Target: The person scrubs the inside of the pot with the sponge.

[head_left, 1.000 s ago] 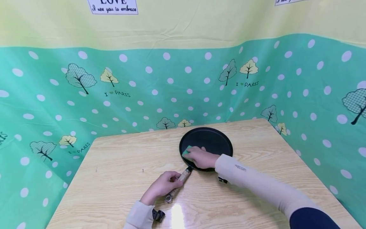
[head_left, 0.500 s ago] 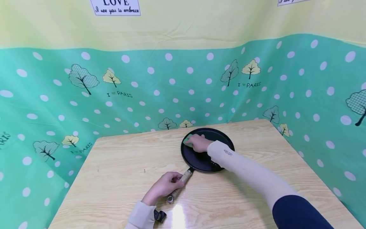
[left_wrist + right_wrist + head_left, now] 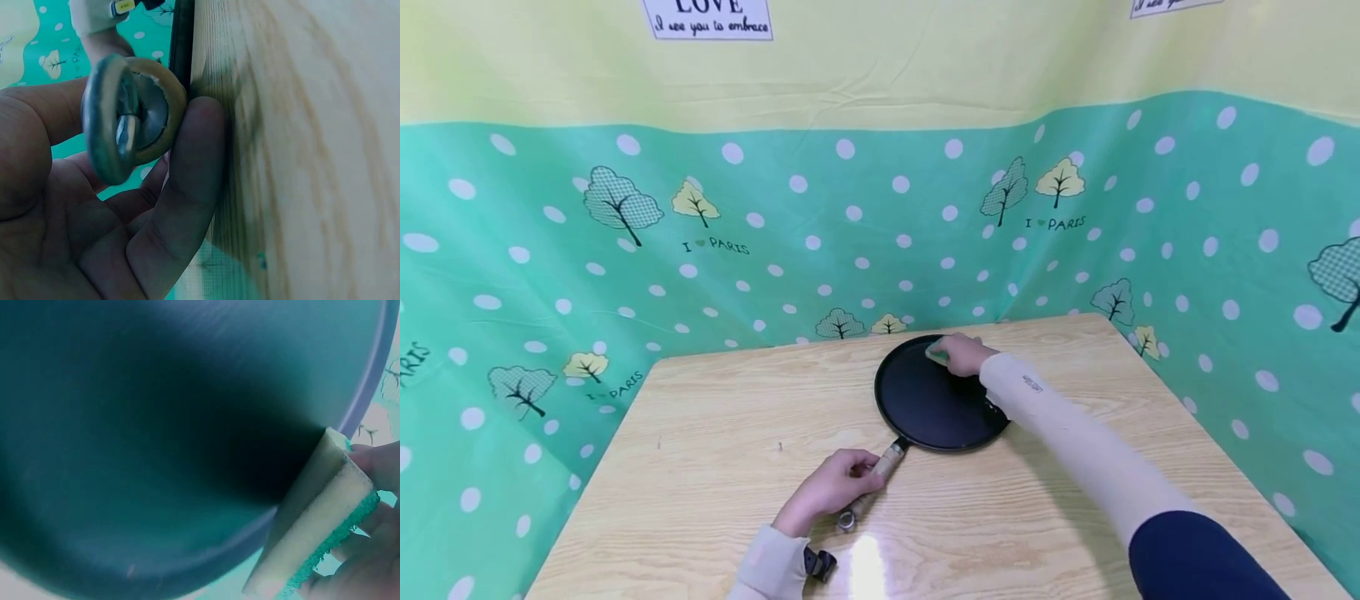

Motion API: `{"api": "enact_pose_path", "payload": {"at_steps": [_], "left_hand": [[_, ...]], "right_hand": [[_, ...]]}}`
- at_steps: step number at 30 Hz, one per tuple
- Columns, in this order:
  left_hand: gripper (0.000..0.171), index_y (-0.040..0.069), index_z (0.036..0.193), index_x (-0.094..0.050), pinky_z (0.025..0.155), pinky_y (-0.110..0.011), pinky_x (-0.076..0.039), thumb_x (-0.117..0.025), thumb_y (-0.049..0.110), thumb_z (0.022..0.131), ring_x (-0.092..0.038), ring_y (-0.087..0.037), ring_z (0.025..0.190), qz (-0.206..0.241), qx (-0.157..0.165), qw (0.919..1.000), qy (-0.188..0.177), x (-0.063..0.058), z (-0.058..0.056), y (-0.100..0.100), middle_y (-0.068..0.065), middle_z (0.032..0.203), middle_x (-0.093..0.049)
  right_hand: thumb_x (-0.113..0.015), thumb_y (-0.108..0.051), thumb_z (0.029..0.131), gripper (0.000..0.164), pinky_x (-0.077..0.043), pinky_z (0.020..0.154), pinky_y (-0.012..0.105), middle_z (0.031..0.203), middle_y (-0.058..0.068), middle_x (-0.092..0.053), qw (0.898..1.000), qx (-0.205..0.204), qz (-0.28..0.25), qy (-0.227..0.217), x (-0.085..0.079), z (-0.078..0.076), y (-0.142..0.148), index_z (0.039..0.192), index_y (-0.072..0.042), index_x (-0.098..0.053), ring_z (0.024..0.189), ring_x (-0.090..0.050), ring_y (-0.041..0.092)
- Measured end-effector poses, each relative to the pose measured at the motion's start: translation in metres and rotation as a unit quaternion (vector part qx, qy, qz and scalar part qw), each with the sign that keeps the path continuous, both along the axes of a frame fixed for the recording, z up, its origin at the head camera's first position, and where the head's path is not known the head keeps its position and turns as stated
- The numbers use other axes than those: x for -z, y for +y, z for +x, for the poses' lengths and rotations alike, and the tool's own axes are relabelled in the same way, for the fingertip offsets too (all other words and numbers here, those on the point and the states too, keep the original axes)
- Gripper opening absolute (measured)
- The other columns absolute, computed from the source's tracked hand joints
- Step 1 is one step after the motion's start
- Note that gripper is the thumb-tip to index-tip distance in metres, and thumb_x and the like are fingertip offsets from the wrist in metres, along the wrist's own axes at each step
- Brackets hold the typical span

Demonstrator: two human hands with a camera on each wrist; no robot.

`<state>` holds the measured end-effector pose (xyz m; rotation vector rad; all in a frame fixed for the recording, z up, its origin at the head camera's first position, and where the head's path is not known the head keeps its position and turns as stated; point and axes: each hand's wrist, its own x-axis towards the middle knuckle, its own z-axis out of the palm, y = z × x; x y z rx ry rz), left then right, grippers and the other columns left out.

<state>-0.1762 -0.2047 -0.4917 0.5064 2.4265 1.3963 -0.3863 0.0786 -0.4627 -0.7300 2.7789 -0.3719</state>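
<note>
A round, shallow black metal pan (image 3: 928,404) lies flat, its light wooden, ring-ended handle (image 3: 889,462) held by the left hand (image 3: 835,483); a cream-and-green rectangular sponge (image 3: 322,519), held tilted by the right hand (image 3: 964,354), seems to touch the pan's far side

- From my end of the feed, I take this for a curtained-off corner, like a makeshift recording booth; I can't tell whether it's inside a home, lab or office.
- I see printed fabric (image 3: 790,250) hanging behind and beside a wood-grain table (image 3: 737,417), creased and rippling like cloth.
- Its trees (image 3: 617,200), white dots (image 3: 846,149) and "LOVE" panel (image 3: 709,20) look domestic to me.
- The black pan (image 3: 932,400) and sponge (image 3: 319,531) add a kitchen note.
</note>
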Motion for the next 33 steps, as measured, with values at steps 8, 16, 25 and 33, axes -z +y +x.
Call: {"api": "enact_pose_path", "payload": {"at_steps": [8, 16, 25, 33], "left_hand": [[0.029, -0.007, 0.119, -0.073, 0.075, -0.028, -0.047, -0.073, 0.012, 0.098, -0.057, -0.016, 0.084, -0.012, -0.001, 0.9999, -0.002, -0.002, -0.002, 0.000, -0.002, 0.092, -0.065], [0.030, -0.007, 0.120, -0.072, 0.075, -0.028, -0.048, -0.073, 0.013, 0.098, -0.057, -0.016, 0.084, -0.008, -0.002, 0.9999, -0.008, 0.000, -0.003, 0.001, -0.002, 0.093, -0.066], [0.029, -0.008, 0.119, -0.072, 0.075, -0.028, -0.047, -0.073, 0.011, 0.098, -0.056, -0.016, 0.084, 0.002, 0.000, 0.9999, -0.010, -0.003, -0.001, 0.000, -0.004, 0.093, -0.066], [0.028, -0.008, 0.119, -0.072, 0.075, -0.029, -0.047, -0.073, 0.011, 0.098, -0.057, -0.017, 0.085, 0.000, 0.001, 0.9999, -0.012, -0.004, -0.001, 0.000, -0.005, 0.092, -0.066]], "right_hand": [[-0.047, 0.012, 0.099, 0.054, -0.025, 0.112, 0.079, 0.154, 0.019, -0.054, 0.999, -0.007, 0.030, -0.024, -0.020, 0.020, 0.034, 0.150, -0.004, -0.058, 0.145, -0.044, 0.045], [-0.045, 0.012, 0.101, 0.050, -0.030, 0.108, 0.080, 0.151, 0.023, -0.055, 0.998, -0.029, 0.042, -0.031, -0.024, 0.047, 0.059, 0.148, 0.001, -0.058, 0.142, -0.046, 0.049], [-0.044, 0.017, 0.098, 0.050, -0.024, 0.103, 0.086, 0.147, 0.022, -0.059, 0.996, -0.053, 0.033, -0.071, -0.037, 0.090, 0.073, 0.143, 0.003, -0.062, 0.141, -0.047, 0.050], [-0.052, 0.016, 0.098, 0.044, -0.043, 0.103, 0.073, 0.136, 0.018, -0.068, 0.991, -0.112, 0.032, -0.064, -0.043, 0.125, 0.070, 0.133, -0.001, -0.071, 0.132, -0.059, 0.045]]}}
